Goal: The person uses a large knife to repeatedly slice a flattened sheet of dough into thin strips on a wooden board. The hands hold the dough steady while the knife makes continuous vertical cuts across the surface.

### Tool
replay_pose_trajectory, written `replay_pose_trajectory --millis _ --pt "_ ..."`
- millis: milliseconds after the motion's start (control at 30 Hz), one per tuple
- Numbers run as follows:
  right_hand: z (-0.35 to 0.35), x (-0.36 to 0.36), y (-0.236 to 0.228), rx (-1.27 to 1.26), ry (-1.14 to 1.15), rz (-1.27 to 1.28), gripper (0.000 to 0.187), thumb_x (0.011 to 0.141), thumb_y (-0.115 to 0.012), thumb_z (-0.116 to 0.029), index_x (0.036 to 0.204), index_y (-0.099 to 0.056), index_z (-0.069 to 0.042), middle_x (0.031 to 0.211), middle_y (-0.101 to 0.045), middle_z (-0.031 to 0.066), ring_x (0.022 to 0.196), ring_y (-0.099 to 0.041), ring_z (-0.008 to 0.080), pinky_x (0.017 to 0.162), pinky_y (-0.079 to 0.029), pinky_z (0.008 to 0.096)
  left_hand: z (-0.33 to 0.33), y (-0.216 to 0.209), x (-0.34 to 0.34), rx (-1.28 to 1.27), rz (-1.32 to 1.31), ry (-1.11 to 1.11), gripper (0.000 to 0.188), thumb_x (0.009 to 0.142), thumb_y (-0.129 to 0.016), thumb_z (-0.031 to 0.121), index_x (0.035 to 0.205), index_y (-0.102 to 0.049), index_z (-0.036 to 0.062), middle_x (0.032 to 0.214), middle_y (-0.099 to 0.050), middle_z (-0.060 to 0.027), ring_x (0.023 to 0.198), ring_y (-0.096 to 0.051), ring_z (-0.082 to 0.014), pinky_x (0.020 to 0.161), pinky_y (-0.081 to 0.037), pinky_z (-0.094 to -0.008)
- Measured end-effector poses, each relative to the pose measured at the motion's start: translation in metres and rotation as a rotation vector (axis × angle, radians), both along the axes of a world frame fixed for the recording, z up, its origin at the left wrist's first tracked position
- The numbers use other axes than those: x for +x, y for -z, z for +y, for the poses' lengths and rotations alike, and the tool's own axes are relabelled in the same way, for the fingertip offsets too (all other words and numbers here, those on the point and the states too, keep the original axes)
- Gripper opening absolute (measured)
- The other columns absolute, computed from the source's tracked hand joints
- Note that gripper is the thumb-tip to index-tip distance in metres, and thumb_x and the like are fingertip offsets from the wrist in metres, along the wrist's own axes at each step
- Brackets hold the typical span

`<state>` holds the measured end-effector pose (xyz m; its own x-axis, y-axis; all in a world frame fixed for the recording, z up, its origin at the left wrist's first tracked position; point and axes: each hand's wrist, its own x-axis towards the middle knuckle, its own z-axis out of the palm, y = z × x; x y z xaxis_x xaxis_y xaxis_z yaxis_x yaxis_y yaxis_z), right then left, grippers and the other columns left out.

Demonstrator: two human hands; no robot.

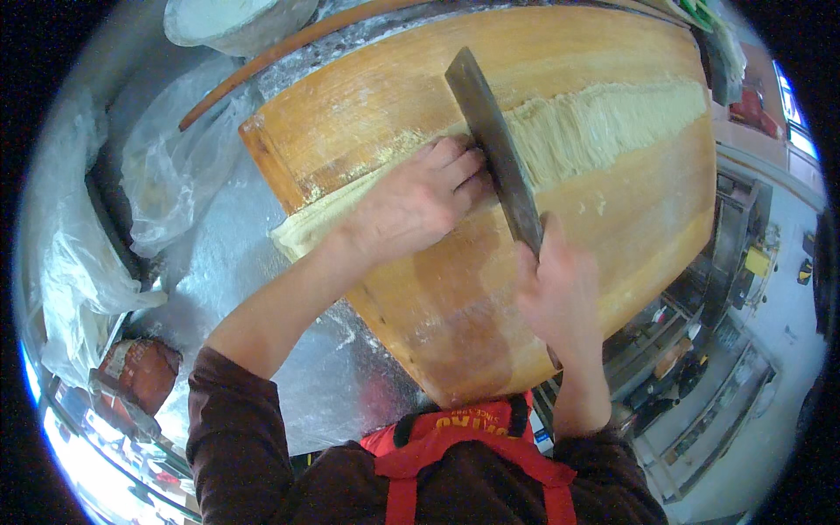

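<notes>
Two hands, left hand (411, 206) pressing folded dough (350, 206), cleaver (494, 149) alongside fingertips

The left hand (411, 206) presses flat on folded dough (350, 206) on a wooden board (437, 306); the right hand (560, 293) grips a long cleaver (494, 144), its blade against cut noodles (604, 127).

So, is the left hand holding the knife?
No, the left hand presses flat on the folded dough; the right hand grips the knife.
</notes>
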<state>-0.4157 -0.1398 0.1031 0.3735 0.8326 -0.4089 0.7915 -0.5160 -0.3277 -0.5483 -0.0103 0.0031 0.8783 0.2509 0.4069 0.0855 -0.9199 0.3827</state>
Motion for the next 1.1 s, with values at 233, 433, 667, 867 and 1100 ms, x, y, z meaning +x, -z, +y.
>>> replay_pose_trajectory --millis 233,433,667,867,1100 --pt "0.027 0.006 0.024 0.067 -0.039 -0.065 0.018 0.078 -0.059 -0.006 0.089 -0.047 0.0 0.062 -0.058 0.0208 0.062 -0.061 0.0408 0.054 -0.047 0.05 -0.001 -0.004 -0.001 -0.031 0.047 0.014 0.032 0.073 -0.056 0.013 0.102 -0.063 0.0016 0.106 -0.057 -0.0105 0.107 -0.05 -0.0265 0.095 -0.043 -0.0329" --pt "0.028 0.01 0.019 0.056 -0.085 -0.046 0.029 0.081 -0.062 -0.009 0.105 -0.05 0.003 0.068 -0.059 0.0243 0.071 -0.06 0.0429 0.058 -0.046 0.0493 -0.002 0.006 0.004 -0.031 -0.027 0.016 0.031 0.073 -0.056 0.013 0.1 -0.064 0.0002 0.105 -0.057 -0.0114 0.105 -0.051 -0.0276 0.092 -0.045 -0.034" --pt "0.029 0.014 0.025 0.106 -0.06 0.068 0.023 0.078 -0.063 -0.006 0.096 -0.051 0.003 0.067 -0.057 0.0239 0.068 -0.06 0.0418 0.057 -0.045 0.0489 -0.002 -0.006 -0.001 -0.046 0.012 -0.011 0.031 0.07 -0.056 0.011 0.099 -0.063 -0.0011 0.102 -0.058 -0.0116 0.102 -0.053 -0.0271 0.089 -0.047 -0.0339" --pt "0.019 0.012 0.029 0.158 -0.057 -0.005 0.016 0.079 -0.06 -0.007 0.089 -0.05 0.0 0.069 -0.061 0.0196 0.063 -0.061 0.0402 0.055 -0.047 0.0486 -0.004 -0.005 0.001 0.02 0.056 0.001 0.032 0.07 -0.056 0.012 0.099 -0.063 -0.001 0.103 -0.057 -0.0111 0.102 -0.053 -0.0256 0.089 -0.046 -0.0327" --pt "-0.004 0.001 -0.003 0.223 -0.086 0.007 0.016 0.083 -0.058 -0.008 0.094 -0.049 -0.001 0.074 -0.059 0.0191 0.064 -0.06 0.0396 0.053 -0.045 0.0483 -0.004 -0.004 -0.001 -0.041 0.02 -0.017 0.03 0.072 -0.056 0.012 0.097 -0.064 -0.0018 0.107 -0.058 -0.0133 0.107 -0.052 -0.0295 0.092 -0.047 -0.0348"
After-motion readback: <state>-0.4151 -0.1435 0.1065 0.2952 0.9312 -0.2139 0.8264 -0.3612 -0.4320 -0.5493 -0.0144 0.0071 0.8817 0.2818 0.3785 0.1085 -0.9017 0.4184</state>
